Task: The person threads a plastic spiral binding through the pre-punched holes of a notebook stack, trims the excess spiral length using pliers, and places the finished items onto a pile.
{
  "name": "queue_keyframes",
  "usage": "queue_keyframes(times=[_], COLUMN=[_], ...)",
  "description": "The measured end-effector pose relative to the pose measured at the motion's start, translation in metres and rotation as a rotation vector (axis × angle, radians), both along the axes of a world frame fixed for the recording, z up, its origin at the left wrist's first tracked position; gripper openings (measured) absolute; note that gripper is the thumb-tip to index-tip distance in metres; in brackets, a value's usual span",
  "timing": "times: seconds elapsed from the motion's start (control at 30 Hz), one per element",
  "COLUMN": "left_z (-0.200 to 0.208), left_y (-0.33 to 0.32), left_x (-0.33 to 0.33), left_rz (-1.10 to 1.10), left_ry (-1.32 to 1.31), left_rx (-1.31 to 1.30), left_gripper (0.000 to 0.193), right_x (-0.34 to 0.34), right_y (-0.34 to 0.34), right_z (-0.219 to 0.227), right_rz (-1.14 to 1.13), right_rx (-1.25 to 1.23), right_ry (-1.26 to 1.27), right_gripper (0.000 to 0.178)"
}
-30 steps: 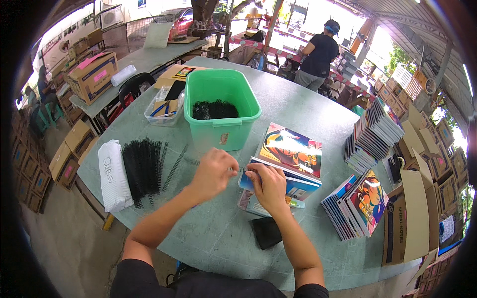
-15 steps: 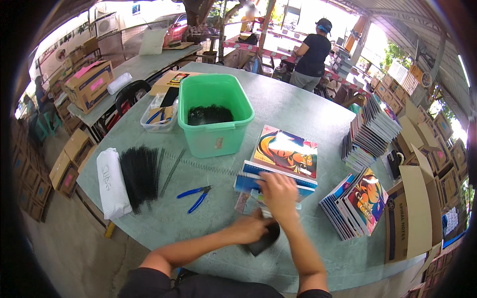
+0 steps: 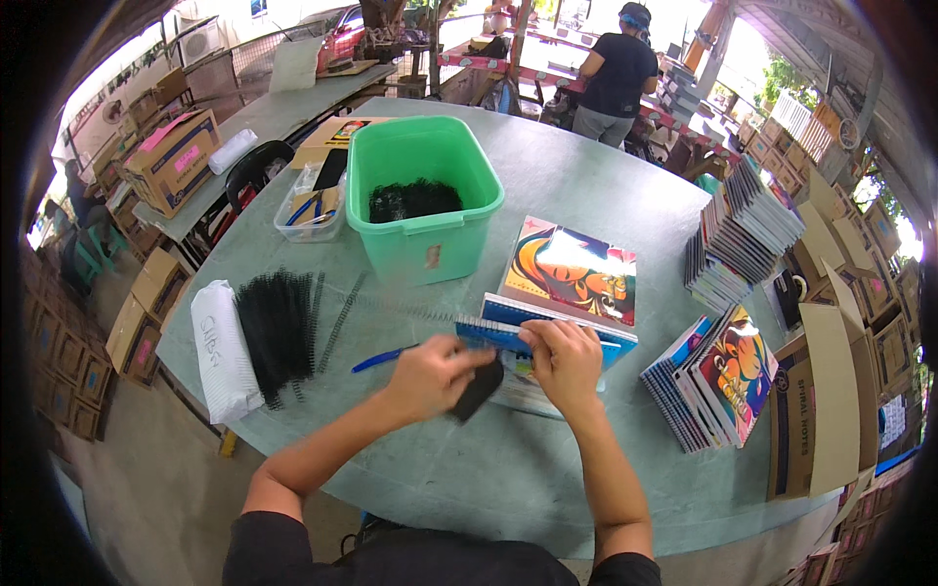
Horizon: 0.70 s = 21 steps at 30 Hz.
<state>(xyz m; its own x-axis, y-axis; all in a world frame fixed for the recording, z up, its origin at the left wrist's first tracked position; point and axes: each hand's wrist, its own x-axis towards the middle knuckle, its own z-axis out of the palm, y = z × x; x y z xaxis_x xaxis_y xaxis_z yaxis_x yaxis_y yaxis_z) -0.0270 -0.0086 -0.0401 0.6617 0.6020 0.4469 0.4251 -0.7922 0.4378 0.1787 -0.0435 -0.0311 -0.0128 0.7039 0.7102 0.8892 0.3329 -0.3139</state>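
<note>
My right hand (image 3: pixel 569 363) pinches the top edge of a blue-covered notebook (image 3: pixel 493 335) that stands tilted on the table. From the notebook's left end a thin spiral coil (image 3: pixel 420 313) sticks out, blurred. My left hand (image 3: pixel 435 379) is just left of the notebook, smeared by motion, so what its fingers hold is unclear. A black flat piece (image 3: pixel 479 389) lies beside its fingertips. Blue-handled cutters (image 3: pixel 383 359) rest on the table, partly hidden behind my left hand. Behind the blue notebook lie notebooks with a colourful illustrated cover (image 3: pixel 576 272).
A green tub (image 3: pixel 430 239) holds black coils. Left of it are loose black coils (image 3: pixel 277 332), a white wrapped bundle (image 3: pixel 223 352) and a clear tool box (image 3: pixel 311 220). Notebook stacks (image 3: pixel 743 234) and an open carton (image 3: pixel 826 400) stand right. A person (image 3: pixel 614 83) works farther back.
My left hand has moved up and left, away from below the notebook, and now covers part of the cutters. My right hand stays at the notebook's edge. The view has shifted slightly.
</note>
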Motion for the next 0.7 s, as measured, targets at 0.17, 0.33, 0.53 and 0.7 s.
queue_keyframes(times=[0.17,0.33,0.53,0.7], left_z=[0.031,0.003,0.01,0.04], left_y=[0.004,0.001,-0.002,0.007], left_x=[0.012,0.009,0.024,0.028], left_rz=[0.398,0.078,-0.046,0.325], left_ry=[-0.778,-0.284,-0.01,-0.638], left_rx=[0.166,0.088,-0.097,0.299], left_gripper=[0.032,0.028,0.029,0.035], right_x=[-0.001,0.003,0.004,0.044], right_y=[-0.012,-0.009,-0.017,-0.039], right_z=[-0.004,-0.007,0.005,0.013], right_rz=[-0.048,-0.005,-0.085,-0.039], right_rx=[-0.037,-0.021,-0.08,-0.278], right_ry=[-0.027,-0.066,-0.09,0.146], right_gripper=[0.007,0.018,0.016,0.017])
